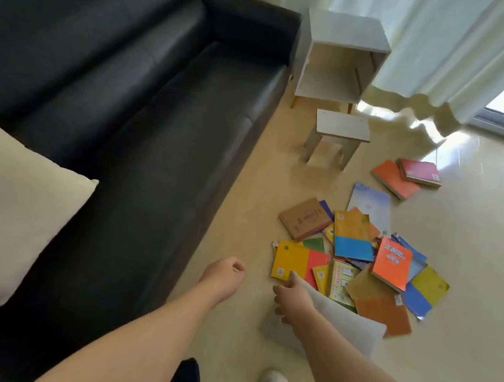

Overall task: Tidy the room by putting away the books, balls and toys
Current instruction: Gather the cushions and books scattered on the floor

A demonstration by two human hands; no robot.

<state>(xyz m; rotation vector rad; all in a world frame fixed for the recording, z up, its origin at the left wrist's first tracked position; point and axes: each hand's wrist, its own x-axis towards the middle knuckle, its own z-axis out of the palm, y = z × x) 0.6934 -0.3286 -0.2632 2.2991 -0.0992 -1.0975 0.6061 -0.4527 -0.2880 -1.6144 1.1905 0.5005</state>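
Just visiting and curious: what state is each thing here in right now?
Left hand: fist, holding nothing.
Right hand: gripping the grey pillow on the floor.
Books: scattered in a heap on the floor.
Stool: upright.
Cream pillow: lying on the sofa.

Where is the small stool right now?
Head view, right of centre: the stool stands between the white cabinet and the scattered books.

Home living room: black sofa point(136, 115), curtains point(437, 39), cream cushion point(17, 208).
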